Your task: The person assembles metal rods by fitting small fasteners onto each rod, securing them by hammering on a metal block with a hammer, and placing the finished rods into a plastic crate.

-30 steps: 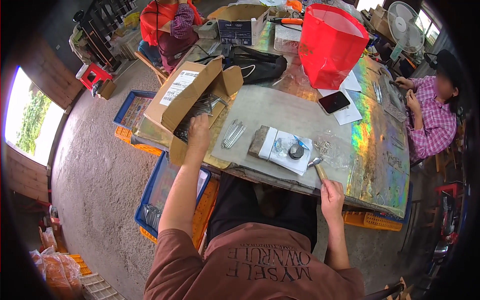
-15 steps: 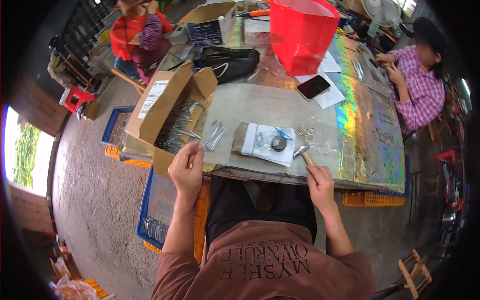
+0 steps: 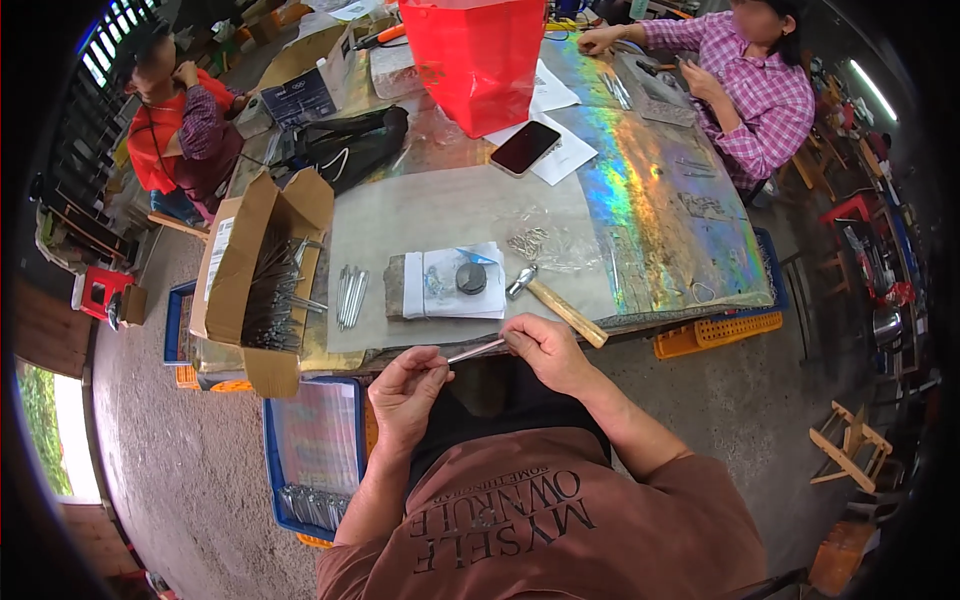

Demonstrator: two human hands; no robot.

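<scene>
Both hands are hovering just below the table's near edge point(image 3: 640, 318), below the hammer point(image 3: 553, 301). The left hand point(image 3: 408, 388) and right hand point(image 3: 545, 347) are each pinching one end of a thin metal rod point(image 3: 476, 349), fingers curled, holding it nearly level between them

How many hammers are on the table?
1. The hammer lies at the table's near edge, just beyond the right hand. More could be hidden behind the red bag.

Worktable point(image 3: 690, 250) with iridescent sheet, grey mat point(image 3: 450, 215), hammer point(image 3: 555, 303), phone point(image 3: 524, 147), red bag point(image 3: 478, 55), open cardboard box point(image 3: 255, 275)
</scene>
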